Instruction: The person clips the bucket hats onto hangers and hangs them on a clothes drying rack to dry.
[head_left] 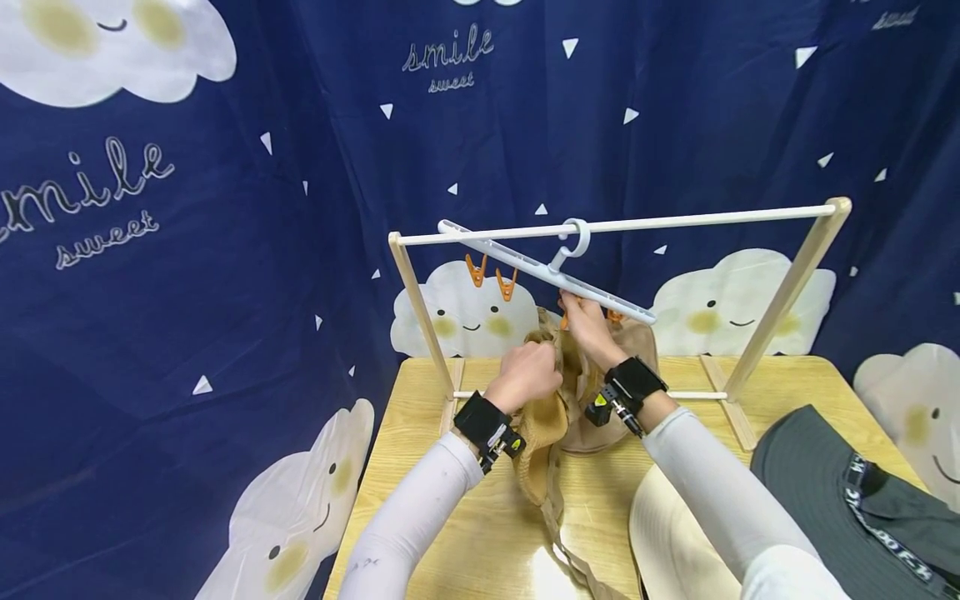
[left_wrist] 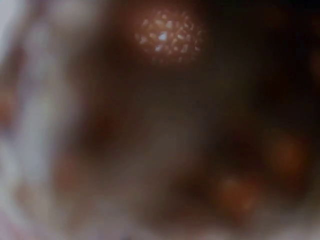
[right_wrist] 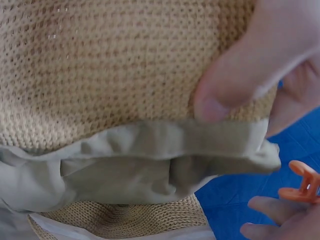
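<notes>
Woven tan fabric fills the right wrist view, where the straw hat (right_wrist: pixel 115 70) is seen at closest range, its open mesh crown bordered by a soft grey-green inner band (right_wrist: pixel 150 155). In the head view the hat (head_left: pixel 558 408) is held raised at the middle of the wooden table (head_left: pixel 420 467), directly below the white clip hanger (head_left: pixel 543 271), which hangs at a tilt from the rail of the drying rack (head_left: pixel 622 223). The left hand (head_left: pixel 525 375) is curled round the hat at roughly 9 o'clock of the crown. The right hand (head_left: pixel 592 329) pinches the hat's edge at 12 o'clock, thumb (right_wrist: pixel 225 95) pressed onto the weave, just below an orange clip (right_wrist: pixel 300 187).

The hat is judged light, pliable and easily creased; the banded edge is judged the firmest place for a grip, since the mesh may deform.

Thumb contact and weave texture are shown only by the right wrist view. Rack, hanger, a cream hat (head_left: pixel 675 533) at 5 o'clock and a dark hat (head_left: pixel 825 475) at 4 o'clock appear only in the head view. Nothing usable is given by the blurred left wrist view.
</notes>
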